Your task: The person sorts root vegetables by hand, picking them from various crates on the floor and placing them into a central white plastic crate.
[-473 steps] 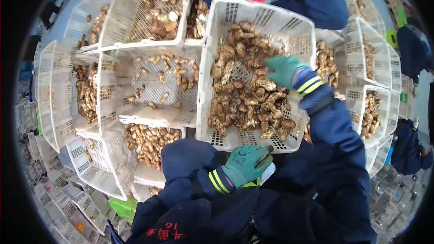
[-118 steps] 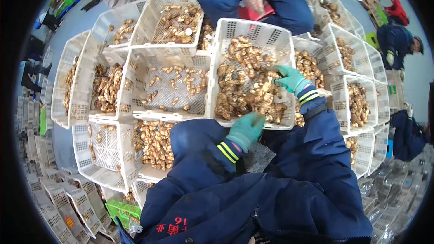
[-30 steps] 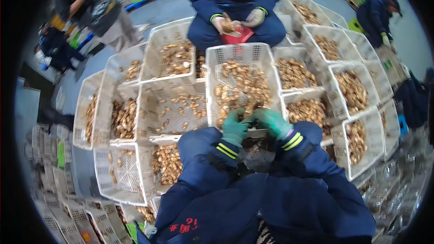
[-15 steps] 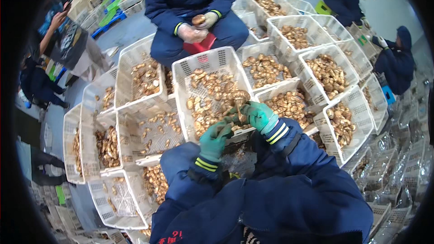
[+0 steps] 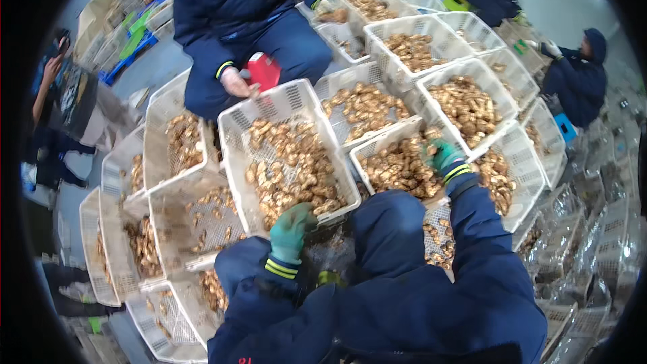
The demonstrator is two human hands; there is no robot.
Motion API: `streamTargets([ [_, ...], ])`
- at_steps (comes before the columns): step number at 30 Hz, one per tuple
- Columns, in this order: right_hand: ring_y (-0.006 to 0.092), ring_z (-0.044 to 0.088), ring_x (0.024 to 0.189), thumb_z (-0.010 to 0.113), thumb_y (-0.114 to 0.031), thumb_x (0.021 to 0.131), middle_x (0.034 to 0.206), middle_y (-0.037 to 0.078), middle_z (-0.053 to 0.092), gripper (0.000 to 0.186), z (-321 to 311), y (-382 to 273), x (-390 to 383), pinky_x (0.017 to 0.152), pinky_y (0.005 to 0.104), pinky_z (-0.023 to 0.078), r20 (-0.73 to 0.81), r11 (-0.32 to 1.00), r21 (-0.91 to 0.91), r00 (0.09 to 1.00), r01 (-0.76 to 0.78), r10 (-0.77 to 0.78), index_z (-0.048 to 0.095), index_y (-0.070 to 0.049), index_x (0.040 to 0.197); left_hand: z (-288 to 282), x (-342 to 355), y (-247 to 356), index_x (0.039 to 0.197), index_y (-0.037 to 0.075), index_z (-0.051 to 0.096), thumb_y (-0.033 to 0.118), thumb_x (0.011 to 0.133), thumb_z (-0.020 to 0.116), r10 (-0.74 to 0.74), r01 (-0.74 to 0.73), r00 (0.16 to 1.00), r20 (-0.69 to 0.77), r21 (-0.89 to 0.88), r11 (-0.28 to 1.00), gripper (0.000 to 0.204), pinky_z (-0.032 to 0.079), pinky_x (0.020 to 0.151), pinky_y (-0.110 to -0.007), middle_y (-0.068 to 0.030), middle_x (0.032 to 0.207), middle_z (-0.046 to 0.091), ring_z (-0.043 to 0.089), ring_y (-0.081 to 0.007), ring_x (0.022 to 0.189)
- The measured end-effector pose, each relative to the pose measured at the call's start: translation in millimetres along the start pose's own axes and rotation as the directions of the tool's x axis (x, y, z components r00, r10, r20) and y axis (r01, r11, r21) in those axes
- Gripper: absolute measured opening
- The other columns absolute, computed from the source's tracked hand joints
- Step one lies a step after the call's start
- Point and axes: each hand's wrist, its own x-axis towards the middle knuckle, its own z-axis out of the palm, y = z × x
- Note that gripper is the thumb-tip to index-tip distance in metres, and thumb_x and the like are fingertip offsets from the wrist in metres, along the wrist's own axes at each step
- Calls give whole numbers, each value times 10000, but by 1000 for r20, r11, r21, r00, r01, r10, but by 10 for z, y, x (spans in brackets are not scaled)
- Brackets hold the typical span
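Note:
My left hand (image 5: 291,230), in a green glove, is at the near edge of a white crate (image 5: 232,162) of brown mushrooms (image 5: 296,162). Its fingers are curled; whatever they may hold is hidden. Over the crate to the right (image 5: 359,165), my gloved right hand (image 5: 446,156) reaches down among mushrooms (image 5: 401,165). Its fingers are bent around a mushroom (image 5: 431,136) at the crate's far right side, slightly blurred.
White crates of mushrooms crowd both sides, including a full one (image 5: 472,111) at the right. Across from me sits a person (image 5: 249,27), one hand at the middle crate's far rim, the other holding a mushroom (image 5: 333,15). Plastic-covered crates (image 5: 573,229) stand at the far right.
My hands have parted from around the large mushroom over the middle crate. The right moved into the right-hand crate; the left drew back slightly. The person opposite moved a mushroom rightward. The view shifted.

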Motion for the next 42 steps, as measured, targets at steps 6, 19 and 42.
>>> streamTargets([
  [6, 300, 533, 996, 601, -357, 799, 1102, 145, 560, 340, -448, -1162, 636, 882, 422, 414, -71, 893, 266, 931, 363, -357, 568, -91, 1008, 215, 80, -54, 1082, -15, 567, 128, 903, 482, -224, 245, 957, 183, -100, 964, 245, 466, 690, -226, -78, 903, 642, 594, -113, 771],
  [19, 338, 573, 932, 493, -209, 833, 997, 170, 602, 306, 2596, 987, -44, 783, 398, 459, 597, -570, -193, 556, 799, 578, 532, -48, 1090, 179, 38, 21, 940, 95, 624, 408, 857, 481, -375, 117, 805, 459, 498, 859, 354, 453, 701, -381, -118, 816, 628, 601, -283, 774],
  [42, 144, 594, 568, 608, -84, 775, 750, 74, 622, 199, 2651, 1270, -138, 497, 267, 454, 578, 688, -566, 814, 454, -61, 593, -39, 968, 86, 252, -260, 1167, -13, 491, 342, 872, 522, -90, 88, 995, -37, -66, 994, 462, 436, 820, -321, -151, 1043, 591, 570, -238, 946],
])
